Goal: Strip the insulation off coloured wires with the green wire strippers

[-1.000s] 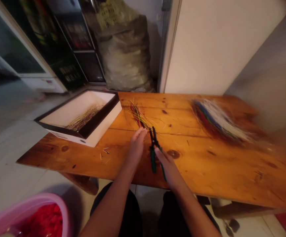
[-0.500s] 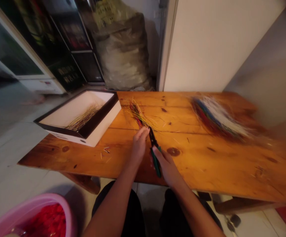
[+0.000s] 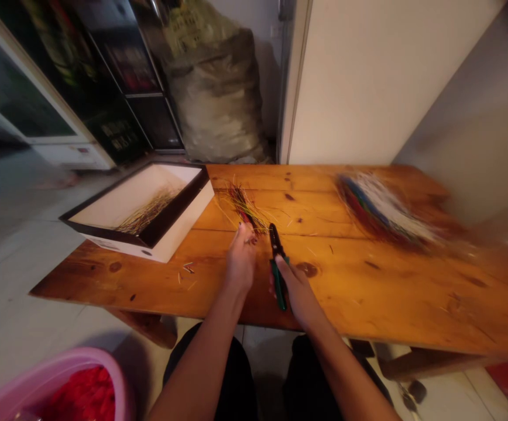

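Wire strippers (image 3: 279, 275) with green handles and a black head are gripped in my right hand (image 3: 297, 290), their jaws pointing away from me over the table. To their left, my left hand (image 3: 240, 258) has its fingers closed at the near end of a bundle of thin wires (image 3: 244, 202), mostly red, yellow and dark. How many wires lie between those fingers is hidden. The tool's head stands apart from my left hand, just right of the bundle.
An open white box with a black rim (image 3: 188, 211) holds more thin wires (image 3: 151, 210) on the left of the wooden table (image 3: 359, 292). Short scraps (image 3: 187, 269) lie before it. A blurred white, blue and red wire bundle (image 3: 381, 207) is at right. A pink tub (image 3: 120, 380) stands below left.
My left hand has drawn slightly left and toward me, away from the strippers' head. The strippers stay in my right hand, with a gap now between tool and left fingers.
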Tool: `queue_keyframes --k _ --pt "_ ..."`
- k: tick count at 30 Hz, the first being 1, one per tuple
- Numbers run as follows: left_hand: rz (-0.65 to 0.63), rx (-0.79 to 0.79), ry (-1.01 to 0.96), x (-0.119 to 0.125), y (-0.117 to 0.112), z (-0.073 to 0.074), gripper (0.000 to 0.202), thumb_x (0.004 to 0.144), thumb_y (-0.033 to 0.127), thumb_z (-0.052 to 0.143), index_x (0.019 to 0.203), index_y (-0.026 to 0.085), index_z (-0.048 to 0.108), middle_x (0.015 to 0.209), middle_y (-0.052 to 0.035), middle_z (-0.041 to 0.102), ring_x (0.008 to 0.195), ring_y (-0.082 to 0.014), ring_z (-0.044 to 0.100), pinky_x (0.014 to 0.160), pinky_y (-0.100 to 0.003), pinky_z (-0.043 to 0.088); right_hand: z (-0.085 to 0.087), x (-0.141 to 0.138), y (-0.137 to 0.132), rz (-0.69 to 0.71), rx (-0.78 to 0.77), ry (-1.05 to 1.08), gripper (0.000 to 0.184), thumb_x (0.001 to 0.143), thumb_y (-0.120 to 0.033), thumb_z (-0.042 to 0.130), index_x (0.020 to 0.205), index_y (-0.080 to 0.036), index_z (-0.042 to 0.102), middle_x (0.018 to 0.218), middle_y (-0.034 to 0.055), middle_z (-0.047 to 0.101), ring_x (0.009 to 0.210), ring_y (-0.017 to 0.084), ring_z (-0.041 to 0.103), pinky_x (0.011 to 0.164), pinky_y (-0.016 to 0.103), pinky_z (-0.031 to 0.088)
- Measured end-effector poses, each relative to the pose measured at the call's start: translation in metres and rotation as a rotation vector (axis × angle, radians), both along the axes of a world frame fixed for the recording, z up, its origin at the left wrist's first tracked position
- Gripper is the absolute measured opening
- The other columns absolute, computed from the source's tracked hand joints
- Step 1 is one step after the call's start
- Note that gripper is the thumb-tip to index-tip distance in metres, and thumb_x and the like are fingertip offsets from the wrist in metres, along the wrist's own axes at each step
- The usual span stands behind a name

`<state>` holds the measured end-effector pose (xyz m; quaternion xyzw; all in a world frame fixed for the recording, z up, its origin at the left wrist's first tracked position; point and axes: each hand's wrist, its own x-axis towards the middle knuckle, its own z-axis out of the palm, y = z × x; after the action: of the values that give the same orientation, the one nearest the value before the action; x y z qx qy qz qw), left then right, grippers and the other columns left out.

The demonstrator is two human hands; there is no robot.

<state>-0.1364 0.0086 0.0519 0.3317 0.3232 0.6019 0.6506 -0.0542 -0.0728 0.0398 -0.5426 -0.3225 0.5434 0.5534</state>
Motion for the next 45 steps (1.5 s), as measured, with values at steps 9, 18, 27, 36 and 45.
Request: queue_keyframes --k 9,18,27,36,45 --pt "-0.117 0.001 -0.286 -0.007 -0.010 0.014 0.036 0.085 0.033 0.050 0.054 0.018 0.040 0.058 0.0034 0.040 0.065 -0.0075 0.052 0.096 -0.030 0.044 0.002 0.005 0.003 -0.024 -0.021 0.080 0.048 0.068 -0.065 0.056 0.062 -0.017 0.053 0.050 -0.0030 0.050 0.043 0.010 0.047 0.042 0.022 0.035" --pt "0.054 -0.112 -0.299 -0.016 0.002 0.010 0.027 0.091 0.028 0.038 0.078 0.019 0.060 0.089 -0.0003 0.061 0.091 -0.0064 0.057 0.096 -0.025 0.042 -0.010 0.033 0.002 -0.151 -0.083 0.235 0.054 0.059 -0.067 0.063 0.073 -0.015 0.059 0.056 -0.0023 0.055 0.045 0.011 0.053 0.043 0.024 0.041" --pt "0.094 -0.036 -0.092 -0.006 0.003 0.004 0.016 0.087 0.031 0.047 0.090 0.021 0.059 0.097 -0.0015 0.056 0.095 -0.0087 0.053 0.087 -0.021 0.039 -0.021 0.009 -0.003 0.088 -0.058 0.197 0.051 0.070 -0.063 0.058 0.082 -0.014 0.061 0.067 0.0035 0.064 0.055 0.015 0.060 0.054 0.027 0.045" --pt "0.143 0.030 0.050 -0.003 0.001 0.004 0.020 0.086 0.039 0.047 0.097 0.024 0.055 0.099 -0.0026 0.052 0.093 -0.0109 0.050 0.088 -0.024 0.038 -0.020 0.012 -0.002 0.082 -0.050 0.168 0.050 0.068 -0.064 0.059 0.079 -0.016 0.060 0.069 0.0030 0.064 0.058 0.015 0.060 0.054 0.026 0.044" --pt "0.149 0.027 0.061 -0.003 0.005 0.002 0.022 0.089 0.036 0.041 0.101 0.025 0.056 0.097 -0.0025 0.052 0.088 -0.0093 0.051 0.083 -0.021 0.040 -0.021 0.013 -0.002 0.088 -0.048 0.134 0.051 0.069 -0.065 0.057 0.081 -0.015 0.061 0.068 0.0023 0.063 0.057 0.015 0.059 0.056 0.027 0.044"
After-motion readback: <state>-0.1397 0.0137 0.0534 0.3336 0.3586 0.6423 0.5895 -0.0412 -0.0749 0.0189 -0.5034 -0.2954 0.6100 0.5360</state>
